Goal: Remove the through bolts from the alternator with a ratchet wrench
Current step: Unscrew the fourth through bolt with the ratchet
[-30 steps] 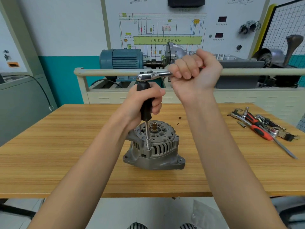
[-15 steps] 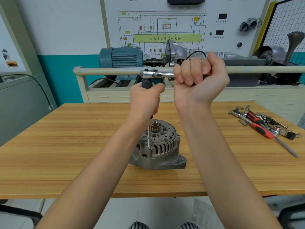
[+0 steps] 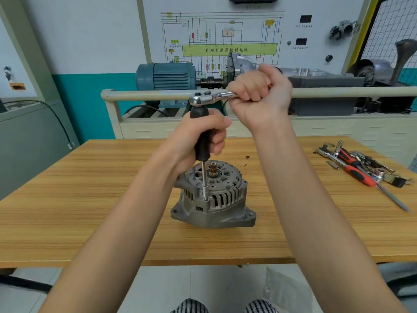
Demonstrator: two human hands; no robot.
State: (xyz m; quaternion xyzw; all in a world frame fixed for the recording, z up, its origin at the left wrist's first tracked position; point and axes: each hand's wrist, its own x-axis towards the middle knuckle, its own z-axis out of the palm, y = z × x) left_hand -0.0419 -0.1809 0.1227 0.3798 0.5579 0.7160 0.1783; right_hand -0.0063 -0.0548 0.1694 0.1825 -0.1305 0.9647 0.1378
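— on the wooden table [image 3: 90, 211] stands the grey metal alternator [image 3: 214, 199]. what could go wrong?

— the thin steel socket bar [image 3: 204, 181] could slip off the bolt if it tips.

— who keeps it straight?

— the left hand [image 3: 203, 136] is curled round its black handle [image 3: 201, 141]. the right hand [image 3: 259, 96] is a fist round the shiny ratchet wrench [image 3: 209, 98]; a hard yank could slide the alternator.
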